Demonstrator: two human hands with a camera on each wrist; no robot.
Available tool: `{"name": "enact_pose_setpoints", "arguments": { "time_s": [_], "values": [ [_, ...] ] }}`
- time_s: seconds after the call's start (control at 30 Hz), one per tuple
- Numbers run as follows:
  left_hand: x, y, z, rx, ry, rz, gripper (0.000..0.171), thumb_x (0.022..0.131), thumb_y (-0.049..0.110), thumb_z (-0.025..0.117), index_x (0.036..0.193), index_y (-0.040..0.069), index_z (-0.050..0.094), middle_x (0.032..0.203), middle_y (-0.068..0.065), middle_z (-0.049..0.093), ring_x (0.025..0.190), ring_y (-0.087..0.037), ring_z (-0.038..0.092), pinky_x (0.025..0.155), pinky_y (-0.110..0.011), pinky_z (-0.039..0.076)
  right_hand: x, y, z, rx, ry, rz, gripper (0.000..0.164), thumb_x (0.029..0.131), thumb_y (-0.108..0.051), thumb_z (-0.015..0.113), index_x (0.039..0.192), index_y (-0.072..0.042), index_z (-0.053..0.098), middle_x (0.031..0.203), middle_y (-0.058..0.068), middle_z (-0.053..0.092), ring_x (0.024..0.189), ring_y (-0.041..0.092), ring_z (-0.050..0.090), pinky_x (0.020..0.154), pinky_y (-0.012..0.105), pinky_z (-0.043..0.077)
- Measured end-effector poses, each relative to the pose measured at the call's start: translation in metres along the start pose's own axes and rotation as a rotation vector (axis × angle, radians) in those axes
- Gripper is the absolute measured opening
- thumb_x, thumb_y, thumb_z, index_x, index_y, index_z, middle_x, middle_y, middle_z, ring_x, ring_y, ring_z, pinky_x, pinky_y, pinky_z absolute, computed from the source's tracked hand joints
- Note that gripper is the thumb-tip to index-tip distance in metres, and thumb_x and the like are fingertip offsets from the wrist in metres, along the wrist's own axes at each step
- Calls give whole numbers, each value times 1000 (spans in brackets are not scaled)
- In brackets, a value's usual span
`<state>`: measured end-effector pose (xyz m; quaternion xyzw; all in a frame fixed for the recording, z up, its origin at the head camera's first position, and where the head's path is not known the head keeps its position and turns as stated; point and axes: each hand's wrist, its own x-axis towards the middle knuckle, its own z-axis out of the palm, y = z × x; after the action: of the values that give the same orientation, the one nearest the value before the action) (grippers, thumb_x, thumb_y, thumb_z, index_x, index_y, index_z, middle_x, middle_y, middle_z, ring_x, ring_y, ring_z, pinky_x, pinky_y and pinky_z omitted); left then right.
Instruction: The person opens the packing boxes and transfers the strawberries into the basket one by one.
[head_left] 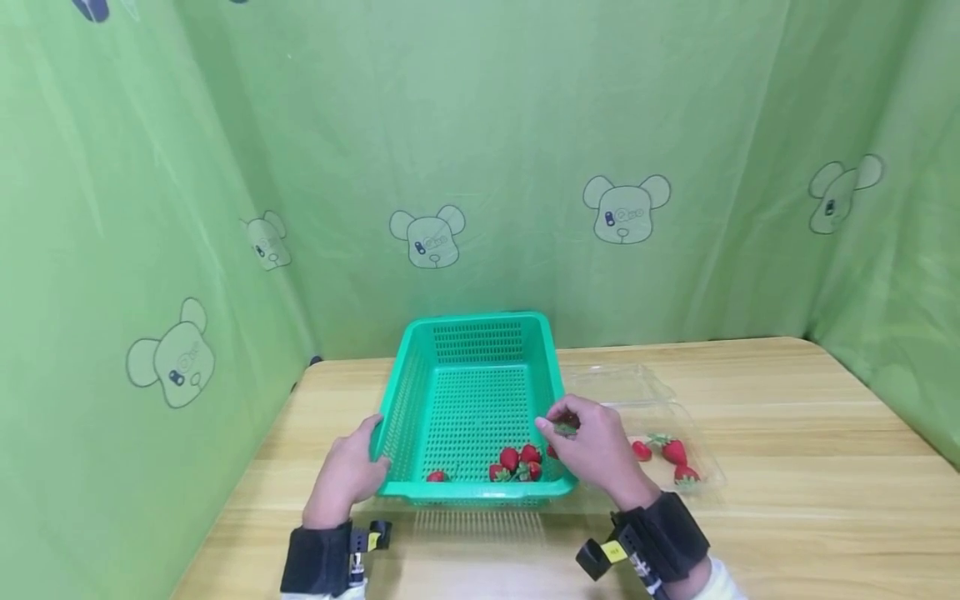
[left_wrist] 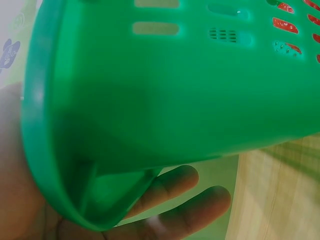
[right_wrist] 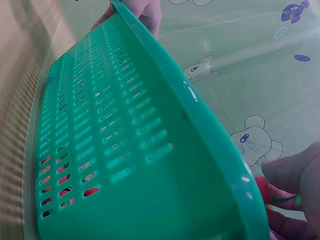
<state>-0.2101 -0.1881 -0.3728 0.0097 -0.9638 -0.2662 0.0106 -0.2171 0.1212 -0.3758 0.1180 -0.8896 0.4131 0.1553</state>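
Note:
A green plastic basket [head_left: 480, 490] with slotted walls stands at the middle of the table. My left hand [head_left: 347, 471] grips its rim by the front left corner, with fingers [left_wrist: 207, 205] showing beneath the rim in the left wrist view. At the right rim my right hand [head_left: 592, 446] pinches a strawberry [right_wrist: 262, 189], its green leaves partly showing between thumb and fingers. Several strawberries [head_left: 510, 457] lie together in the basket's front right part. Another strawberry [head_left: 436, 477] lies apart, towards the front left.
Right of the basket, a clear plastic box [head_left: 708, 467] holds more strawberries [head_left: 675, 452]; its lid [head_left: 607, 383] lies folded back behind. My right forearm reaches past the box's near left side. Green curtains [head_left: 510, 275] printed with bear heads hang around the wooden table [head_left: 810, 500].

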Motion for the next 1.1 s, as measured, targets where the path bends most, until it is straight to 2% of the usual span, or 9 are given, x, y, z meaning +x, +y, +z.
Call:
{"name": "enact_pose_setpoints", "arguments": {
  "time_s": [0.13,0.47,0.87,1.1],
  "values": [
    [0,0,0,2,3,2,62,87,9,59,143,2,34,122,-30,57,88,-31,56,75,-48,48,0,0,0,1,8,-18,10,84,-21,70,82,-12,65,76,2,65,71,16,58,65,38,51],
    [1,1,-1,2,-2,-1,63,87,9,59,144,3,33,122,-30,57,86,-31,56,75,-48,48,2,4,-5,-10,-7,15,10,86,-21,69,84,-11,66,75,3,65,72,16,59,64,36,52],
    [0,1,-1,0,-5,-6,62,87,9,59,144,2,33,123,-30,57,88,-31,55,76,-49,49,7,17,-19,-22,-31,74,15,88,-23,66,92,-8,66,88,10,69,72,18,62,60,34,52],
    [-1,0,0,-2,-6,-9,63,87,9,59,144,3,33,122,-30,57,87,-31,56,74,-47,49,9,30,-28,-38,-66,81,16,90,-21,64,95,-6,66,90,11,69,77,22,64,67,41,55]
  ]
}}
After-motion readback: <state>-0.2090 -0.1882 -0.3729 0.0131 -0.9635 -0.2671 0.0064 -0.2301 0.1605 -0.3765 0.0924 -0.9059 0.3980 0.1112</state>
